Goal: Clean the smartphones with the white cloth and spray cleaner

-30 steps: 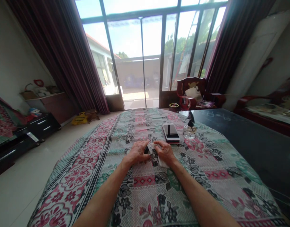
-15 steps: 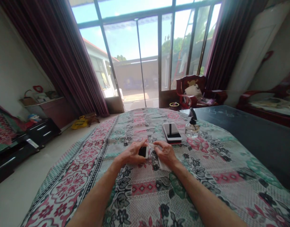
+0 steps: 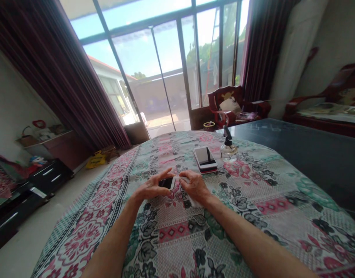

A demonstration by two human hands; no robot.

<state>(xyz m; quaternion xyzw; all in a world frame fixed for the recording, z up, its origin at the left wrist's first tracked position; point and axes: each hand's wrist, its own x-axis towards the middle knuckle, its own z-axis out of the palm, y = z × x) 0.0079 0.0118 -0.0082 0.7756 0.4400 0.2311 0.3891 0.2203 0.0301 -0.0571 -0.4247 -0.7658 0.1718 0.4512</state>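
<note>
My left hand point(image 3: 152, 188) holds a small white phone point(image 3: 167, 182) with a dark screen, fingers curled round its left end, just above the flowered cloth point(image 3: 195, 239). My right hand point(image 3: 195, 186) is closed on a white wipe point(image 3: 191, 201) and presses against the phone's right end. Most of the wipe is hidden under the hand. Two more phones point(image 3: 205, 158) lie stacked on the cloth a little beyond my right hand. A small clear spray bottle point(image 3: 229, 150) with a dark nozzle stands next to them.
A dark glass table top point(image 3: 310, 154) shows to the right of the cloth. Red wooden chairs point(image 3: 232, 106) stand by the big window with dark curtains. Low dark cabinets point(image 3: 35, 185) line the left wall, with a yellow bag point(image 3: 95, 160) on the floor.
My left hand has drawn the small phone out to the left so its dark screen now shows. The camera has tilted and swung, shifting the scene.
</note>
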